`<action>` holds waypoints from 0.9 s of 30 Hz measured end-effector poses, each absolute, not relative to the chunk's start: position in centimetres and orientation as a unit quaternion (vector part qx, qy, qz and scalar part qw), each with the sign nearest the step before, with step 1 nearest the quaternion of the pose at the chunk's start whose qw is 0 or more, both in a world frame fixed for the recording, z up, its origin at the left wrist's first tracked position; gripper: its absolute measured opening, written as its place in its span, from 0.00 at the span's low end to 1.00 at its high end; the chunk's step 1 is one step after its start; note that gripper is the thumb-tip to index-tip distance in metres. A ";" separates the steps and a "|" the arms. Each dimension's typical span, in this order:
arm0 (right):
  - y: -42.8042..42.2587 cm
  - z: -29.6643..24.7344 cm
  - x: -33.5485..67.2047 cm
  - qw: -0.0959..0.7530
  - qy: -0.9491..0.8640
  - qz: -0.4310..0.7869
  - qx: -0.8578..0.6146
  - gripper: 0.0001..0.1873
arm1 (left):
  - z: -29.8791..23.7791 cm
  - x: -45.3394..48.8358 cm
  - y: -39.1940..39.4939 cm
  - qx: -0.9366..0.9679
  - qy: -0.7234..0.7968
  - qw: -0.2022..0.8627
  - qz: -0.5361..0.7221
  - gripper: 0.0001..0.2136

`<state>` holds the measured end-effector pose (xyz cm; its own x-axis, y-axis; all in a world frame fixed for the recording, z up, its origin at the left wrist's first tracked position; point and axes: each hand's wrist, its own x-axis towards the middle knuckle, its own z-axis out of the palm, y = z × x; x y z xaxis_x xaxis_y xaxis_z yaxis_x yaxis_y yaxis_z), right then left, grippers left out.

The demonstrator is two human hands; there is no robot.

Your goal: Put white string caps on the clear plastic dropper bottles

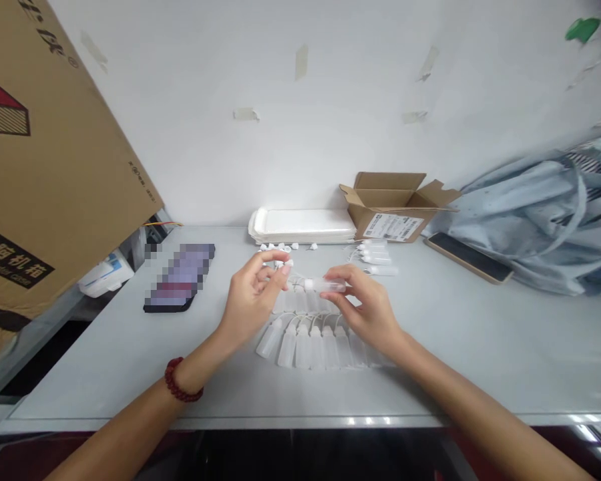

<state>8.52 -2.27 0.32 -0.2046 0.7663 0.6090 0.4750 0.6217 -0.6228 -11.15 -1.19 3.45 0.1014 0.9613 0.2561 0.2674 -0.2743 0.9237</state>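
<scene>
My right hand (363, 300) pinches a small translucent plastic bottle (333, 285), which lies sideways with its white neck toward my left hand. My left hand (255, 287) is closed, with a small white cap (289, 263) at its thumb and index fingertips. Cap and bottle neck are apart. Below my hands, a row of translucent bottles (303, 347) lies on the table, thin pale strands curving from their necks. Behind it lies another row of bottles (300, 300), partly hidden by my right hand. Several loose white caps (314, 246) lie farther back.
A stack of white trays (305, 224) and an open cardboard box (390, 214) stand against the wall. More bottles (378, 257) lie before the box. One phone (180, 280) is at left, another phone (468, 257) at right, near blue-grey fabric (541, 214). A large carton (55, 167) rises at left.
</scene>
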 end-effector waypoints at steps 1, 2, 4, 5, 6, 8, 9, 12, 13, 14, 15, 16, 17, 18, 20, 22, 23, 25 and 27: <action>-2.3 0.3 8.5 0.491 -0.758 0.143 -0.405 0.06 | 3.5 -11.3 -1.2 0.636 0.480 0.350 0.493 0.11; -2.3 0.3 8.5 0.499 -0.755 0.135 -0.403 0.05 | 3.6 -11.4 -1.1 0.630 0.480 0.345 0.504 0.10; -2.3 0.3 8.5 0.516 -0.749 0.115 -0.399 0.05 | 3.5 -11.6 -0.9 0.641 0.476 0.378 0.469 0.10; -2.3 0.3 8.5 0.522 -0.748 0.105 -0.395 0.04 | 3.5 -11.7 -0.8 0.653 0.472 0.411 0.427 0.12; -2.3 0.2 8.5 0.527 -0.749 0.096 -0.389 0.04 | 3.4 -11.7 -0.7 0.664 0.463 0.448 0.380 0.14; -2.3 0.2 8.4 0.533 -0.754 0.078 -0.376 0.05 | 3.1 -11.5 -0.6 0.672 0.439 0.512 0.306 0.16; -2.3 0.2 8.4 0.532 -0.758 0.070 -0.370 0.05 | 3.1 -11.4 -0.6 0.669 0.428 0.533 0.291 0.16; -2.4 0.3 8.3 0.524 -0.774 0.048 -0.353 0.06 | 3.0 -11.2 -0.7 0.655 0.409 0.567 0.288 0.17; -2.4 0.3 8.3 0.521 -0.779 0.043 -0.345 0.07 | 3.0 -11.1 -0.7 0.651 0.406 0.573 0.288 0.17; -2.5 0.3 8.2 0.519 -0.784 0.041 -0.337 0.08 | 3.1 -11.2 -0.8 0.647 0.404 0.580 0.288 0.17; -2.5 0.3 8.2 0.517 -0.789 0.041 -0.330 0.08 | 3.1 -11.2 -0.8 0.643 0.401 0.587 0.286 0.16; -2.5 0.3 8.2 0.515 -0.792 0.041 -0.324 0.09 | 3.2 -11.3 -0.8 0.640 0.398 0.594 0.283 0.16; -2.6 0.3 8.2 0.512 -0.796 0.041 -0.320 0.09 | 3.2 -11.3 -0.8 0.636 0.395 0.600 0.281 0.16; -2.6 0.3 8.2 0.508 -0.800 0.042 -0.318 0.09 | 3.2 -11.4 -0.8 0.632 0.393 0.606 0.282 0.15; -2.5 0.4 8.3 0.496 -0.807 0.044 -0.318 0.08 | 3.3 -11.4 -0.7 0.621 0.394 0.612 0.291 0.14; -2.4 0.4 8.4 0.485 -0.809 0.045 -0.328 0.09 | 3.3 -11.4 -0.7 0.613 0.399 0.612 0.301 0.13; -2.4 0.4 8.4 0.479 -0.810 0.045 -0.336 0.09 | 3.4 -11.4 -0.7 0.611 0.402 0.611 0.302 0.13; -2.3 0.3 8.5 0.469 -0.811 0.040 -0.348 0.10 | 3.4 -11.4 -0.7 0.612 0.404 0.612 0.296 0.13; -2.3 0.2 8.6 0.463 -0.814 0.036 -0.348 0.10 | 3.3 -11.4 -0.6 0.612 0.400 0.622 0.281 0.15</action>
